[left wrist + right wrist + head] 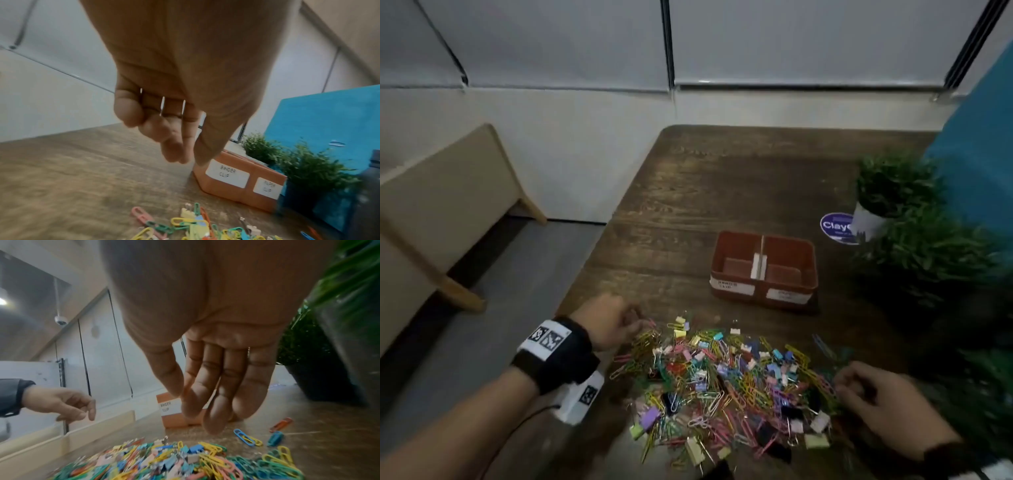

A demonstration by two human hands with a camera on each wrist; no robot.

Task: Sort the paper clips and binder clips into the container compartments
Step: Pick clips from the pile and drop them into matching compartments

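A heap of coloured paper clips and binder clips (722, 383) lies on the wooden table (688, 205) near its front. Behind the heap stands a red container (763, 236) with a white divider; its two compartments look bare. The labels read BINDER CLIP on the left (227, 174) and PAPER CLIP on the right. My left hand (635, 320) hovers at the heap's far left corner with fingers loosely curled (176, 151) and nothing between them. My right hand (840, 383) hangs over the heap's right edge, fingers (213, 402) pointing down and holding nothing.
Two potted green plants (887, 192) (935, 260) crowd the right side of the table, before a teal panel (979, 154). A round blue sticker (837, 228) lies beside the small white pot. The table's left edge (599, 260) drops to the floor, where a beige bench (441, 205) stands.
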